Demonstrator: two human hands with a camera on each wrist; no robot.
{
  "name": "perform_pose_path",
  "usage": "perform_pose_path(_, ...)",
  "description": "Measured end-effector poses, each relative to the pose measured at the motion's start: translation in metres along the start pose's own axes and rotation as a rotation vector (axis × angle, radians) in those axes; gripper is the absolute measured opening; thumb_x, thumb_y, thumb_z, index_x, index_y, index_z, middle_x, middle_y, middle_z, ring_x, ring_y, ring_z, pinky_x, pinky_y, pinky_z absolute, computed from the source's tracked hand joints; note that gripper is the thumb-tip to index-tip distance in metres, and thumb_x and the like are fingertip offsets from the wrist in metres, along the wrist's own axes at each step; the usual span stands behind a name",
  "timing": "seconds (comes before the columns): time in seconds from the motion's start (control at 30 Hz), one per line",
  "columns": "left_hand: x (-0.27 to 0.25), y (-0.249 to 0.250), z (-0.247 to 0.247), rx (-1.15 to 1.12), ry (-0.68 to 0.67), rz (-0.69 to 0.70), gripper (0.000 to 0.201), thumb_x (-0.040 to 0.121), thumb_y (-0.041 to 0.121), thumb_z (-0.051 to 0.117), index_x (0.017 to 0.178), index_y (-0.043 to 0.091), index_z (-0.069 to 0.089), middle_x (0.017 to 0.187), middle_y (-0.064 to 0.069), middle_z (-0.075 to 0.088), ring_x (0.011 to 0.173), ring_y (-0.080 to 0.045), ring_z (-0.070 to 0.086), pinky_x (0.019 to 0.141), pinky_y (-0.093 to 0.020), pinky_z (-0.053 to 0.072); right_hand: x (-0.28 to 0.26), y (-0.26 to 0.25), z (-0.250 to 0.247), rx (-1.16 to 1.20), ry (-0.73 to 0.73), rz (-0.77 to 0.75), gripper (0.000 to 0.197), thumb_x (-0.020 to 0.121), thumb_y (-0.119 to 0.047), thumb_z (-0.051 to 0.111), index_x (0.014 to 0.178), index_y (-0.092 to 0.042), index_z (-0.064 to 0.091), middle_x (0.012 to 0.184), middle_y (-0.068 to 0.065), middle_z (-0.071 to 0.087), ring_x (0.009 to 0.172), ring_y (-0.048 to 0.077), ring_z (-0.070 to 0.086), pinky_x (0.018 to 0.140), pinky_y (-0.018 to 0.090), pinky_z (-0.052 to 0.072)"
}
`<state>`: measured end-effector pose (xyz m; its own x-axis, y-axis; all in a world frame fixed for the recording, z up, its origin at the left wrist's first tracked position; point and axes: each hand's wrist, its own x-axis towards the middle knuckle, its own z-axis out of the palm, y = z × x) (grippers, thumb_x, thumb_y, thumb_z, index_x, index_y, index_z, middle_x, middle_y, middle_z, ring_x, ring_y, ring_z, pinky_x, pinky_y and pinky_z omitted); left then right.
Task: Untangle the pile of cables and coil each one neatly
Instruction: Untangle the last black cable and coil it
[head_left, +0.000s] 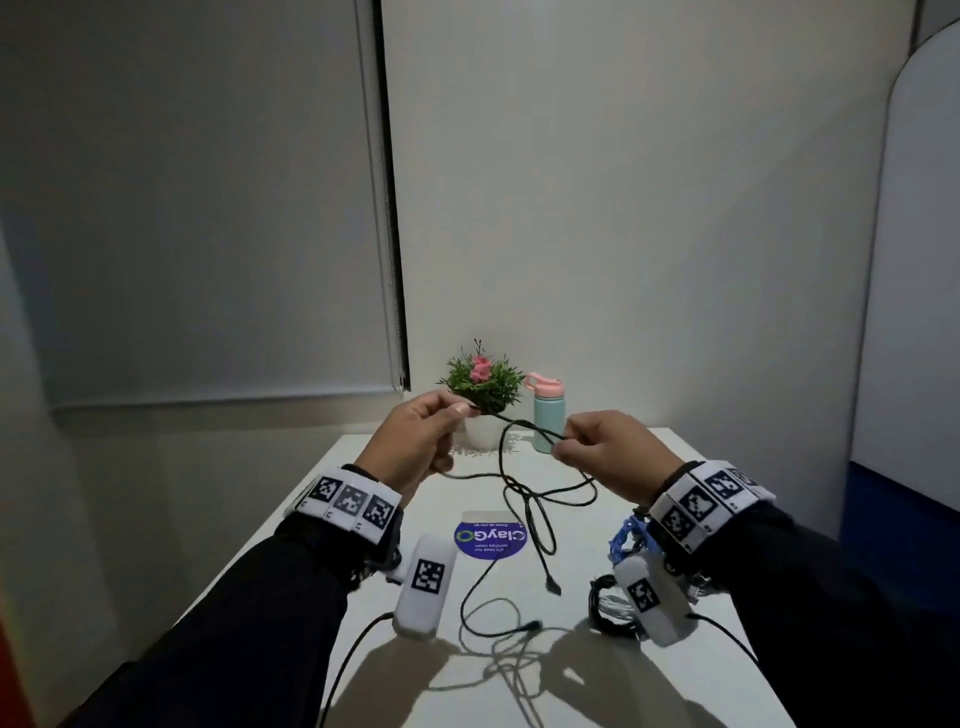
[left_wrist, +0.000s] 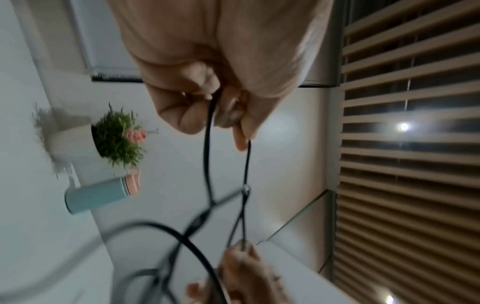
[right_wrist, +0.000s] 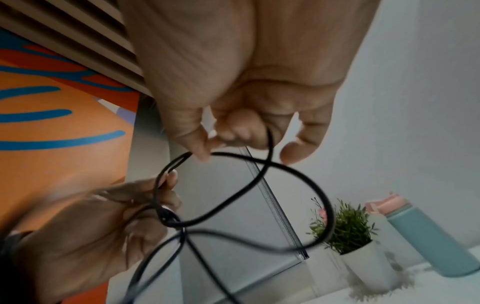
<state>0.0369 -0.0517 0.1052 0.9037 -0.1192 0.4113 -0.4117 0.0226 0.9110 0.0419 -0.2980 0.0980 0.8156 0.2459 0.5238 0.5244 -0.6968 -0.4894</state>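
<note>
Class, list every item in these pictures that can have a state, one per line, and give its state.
Black cable: held up, loops crossed, not yet coiled.
Left hand: pinches the cable.
Right hand: pinches the cable.
Bottle: upright, lid on.
Potted plant: upright.

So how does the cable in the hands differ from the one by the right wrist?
The thin black cable is held up between the left hand and right hand, trailing in loose crossing loops over the white table. The black cable bundle lies on the table, gathered compactly, untouched. Both are black.
</note>
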Motion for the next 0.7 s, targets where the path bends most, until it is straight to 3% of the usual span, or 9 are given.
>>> perform_pose_path(0.1,0.003,-0.011,-0.01,0.764,-0.042,0.217,0.018,0.092,0.029,0.07,0.077,0.02,0.065,0.05,0.022,0.053,0.046,0.001,0.044,0.047,-0.012,0.032,0.01,0.005,-0.002,0.253,0.204,0.076,0.032,0.087,-0.019,0.067,0.056,-0.021,0.059,0.045,-0.015,0.05,0.044,0.001,0.048,0.055,0.023,0.05)
perform_pose_path(0.17,0.005,-0.017,-0.013,0.908,0.029,0.222,0.025,0.089,0.035,0.072,0.073,0.019,0.063,0.051,0.017,0.053,0.051,0.001,0.046,0.05,-0.014,0.032,0.013,0.004,0.002,0.623,0.253,0.137,0.037,0.089,-0.016,0.067,0.055,-0.028,0.062,0.046,-0.015,0.047,0.041,0.002,0.044,0.05,0.031,0.053)
perform_pose_path(0.3,0.01,-0.021,-0.019,-0.273,0.15,-0.129,0.018,0.1,0.015,0.057,0.082,0.013,0.058,0.059,0.003,0.048,0.047,-0.007,0.049,0.052,-0.026,0.053,0.012,0.009,0.01,0.727,0.235,0.13,0.038,0.09,-0.016,0.066,0.055,-0.026,0.055,0.048,-0.013,0.04,0.045,0.01,0.033,0.042,0.023,0.036)
perform_pose_path(0.37,0.006,-0.018,-0.023,-0.389,0.11,-0.161,0.021,0.101,0.024,0.055,0.08,0.019,0.054,0.052,0.007,0.038,0.041,-0.007,0.038,0.039,-0.019,0.038,0.01,0.015,0.008,0.515,0.212,0.076,0.038,0.089,-0.019,0.069,0.056,-0.023,0.05,0.045,-0.015,0.039,0.044,0.008,0.033,0.043,0.019,0.033)
perform_pose_path(0.47,0.007,-0.021,-0.04,0.664,0.163,0.002,0.049,0.094,0.054,0.059,0.063,0.016,0.057,0.042,0.006,0.042,0.039,-0.013,0.036,0.042,-0.023,0.028,0.01,0.022,-0.006,0.255,0.279,0.073,0.042,0.083,-0.024,0.076,0.056,-0.019,0.044,0.045,-0.013,0.037,0.045,0.007,0.032,0.045,0.021,0.028)
perform_pose_path(0.53,0.01,-0.028,-0.044,0.962,0.233,0.005,0.055,0.086,0.062,0.064,0.063,0.013,0.064,0.046,0.003,0.049,0.043,-0.015,0.043,0.05,-0.028,0.034,0.011,0.023,-0.01,0.305,0.314,0.12,0.043,0.081,-0.022,0.077,0.055,-0.019,0.042,0.047,-0.009,0.035,0.045,0.011,0.032,0.045,0.025,0.027)
perform_pose_path(0.6,0.012,-0.032,-0.041,0.28,0.314,-0.051,0.041,0.087,0.048,0.068,0.065,0.013,0.065,0.051,-0.001,0.046,0.042,-0.014,0.043,0.056,-0.03,0.04,0.012,0.024,-0.006,0.637,0.338,0.212,0.04,0.085,-0.019,0.071,0.06,-0.019,0.041,0.051,-0.002,0.033,0.041,0.014,0.03,0.043,0.025,0.028)
perform_pose_path(0.67,0.011,-0.028,-0.037,-0.506,0.264,-0.196,0.031,0.098,0.03,0.06,0.071,0.014,0.064,0.051,0.001,0.043,0.046,-0.011,0.054,0.06,-0.034,0.057,0.012,0.021,-0.002,1.03,0.296,0.286,0.032,0.09,-0.016,0.063,0.068,-0.02,0.041,0.057,0.0,0.029,0.041,0.013,0.027,0.042,0.025,0.03)
perform_pose_path(0.7,0.011,-0.026,-0.037,-0.697,0.215,-0.225,0.032,0.1,0.028,0.057,0.072,0.014,0.064,0.049,0.003,0.04,0.045,-0.011,0.055,0.059,-0.035,0.06,0.011,0.022,-0.001,1.1,0.272,0.303,0.031,0.091,-0.014,0.061,0.07,-0.021,0.04,0.058,-0.001,0.028,0.041,0.012,0.025,0.04,0.024,0.029)
